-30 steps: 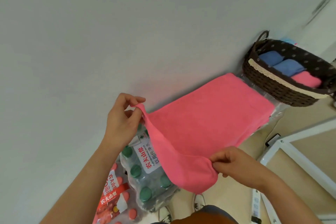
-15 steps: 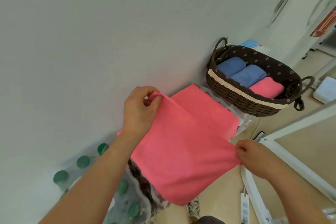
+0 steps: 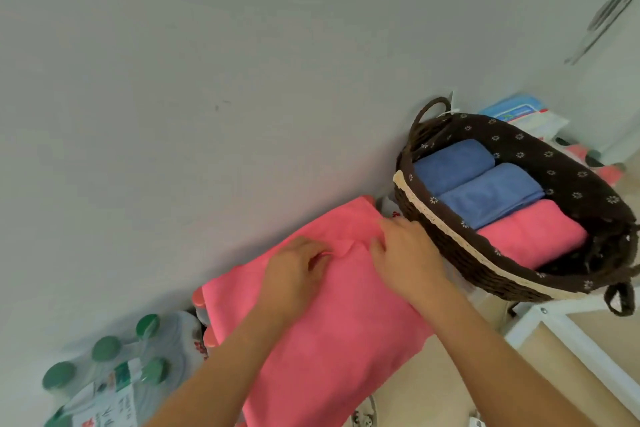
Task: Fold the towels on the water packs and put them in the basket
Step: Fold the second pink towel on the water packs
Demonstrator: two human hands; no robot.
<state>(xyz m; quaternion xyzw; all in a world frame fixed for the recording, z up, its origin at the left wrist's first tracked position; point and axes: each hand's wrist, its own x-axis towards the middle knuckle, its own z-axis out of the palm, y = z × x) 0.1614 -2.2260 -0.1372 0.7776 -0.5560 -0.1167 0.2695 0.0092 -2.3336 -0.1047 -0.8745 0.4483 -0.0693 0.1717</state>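
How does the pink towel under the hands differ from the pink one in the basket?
The towel under the hands lies spread wide over water packs, while the basket towel is a compact folded bundle. The left hand and right hand touch only the first. Both are pink.

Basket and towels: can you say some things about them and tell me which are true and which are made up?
1. The basket holds three folded towels. True: two blue towels and one folded pink towel.
2. The left hand and the right hand both touch the spread pink towel. True.
3. The bottle caps at the lower left are blue. False: they are green.
4. The basket sits left of the spread pink towel. False: it sits to its right.
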